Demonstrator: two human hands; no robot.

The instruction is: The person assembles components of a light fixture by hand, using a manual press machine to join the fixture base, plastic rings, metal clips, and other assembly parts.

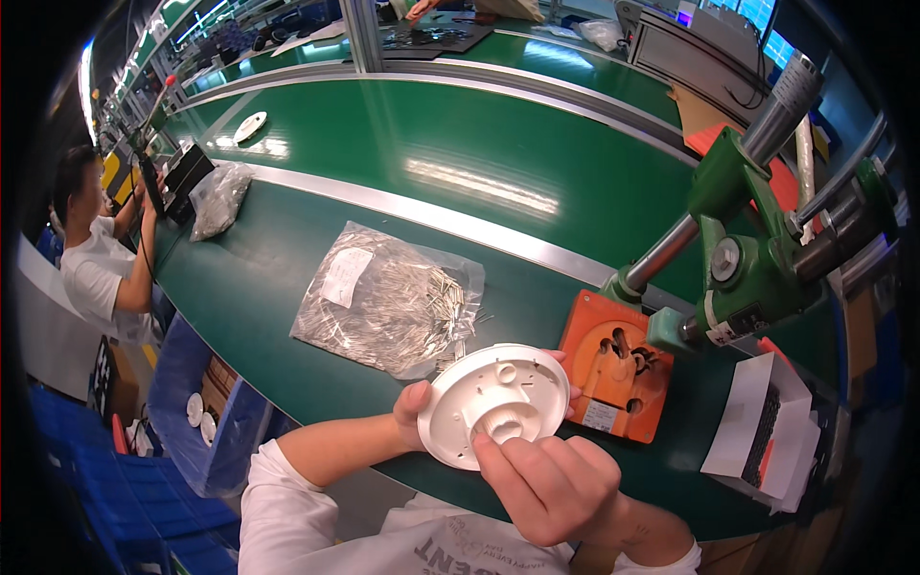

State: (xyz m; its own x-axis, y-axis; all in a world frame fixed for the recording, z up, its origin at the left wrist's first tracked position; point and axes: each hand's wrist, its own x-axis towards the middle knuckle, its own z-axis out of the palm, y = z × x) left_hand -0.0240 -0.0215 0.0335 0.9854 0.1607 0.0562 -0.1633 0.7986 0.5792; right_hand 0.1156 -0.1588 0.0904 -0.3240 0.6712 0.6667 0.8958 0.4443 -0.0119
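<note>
The left hand [414, 414] is gripping the white disc [494, 402] by its rim, thumb on the near edge, holding it tilted above the near edge of the green desk [287, 364]. The right hand [551, 484] is curling closed, with fingertips [489, 450] pressing at the hub in the disc's middle; whether they are pinching a small part there is not clear.

The disc is being held only at its edge, so a hard push at the hub could be tipping it out of the grip, and it could be dropping off the desk. A small pin, if one is there, could be slipping from the fingertips and getting lost.

The bag of pins [393, 302] is lying just beyond the disc, open side unclear. The orange fixture [609, 374] under the green press [743, 268] is partly covered by the disc. The press handle is running out of view at the top right, and the paper box [762, 426] is blurring toward the rim.
</note>
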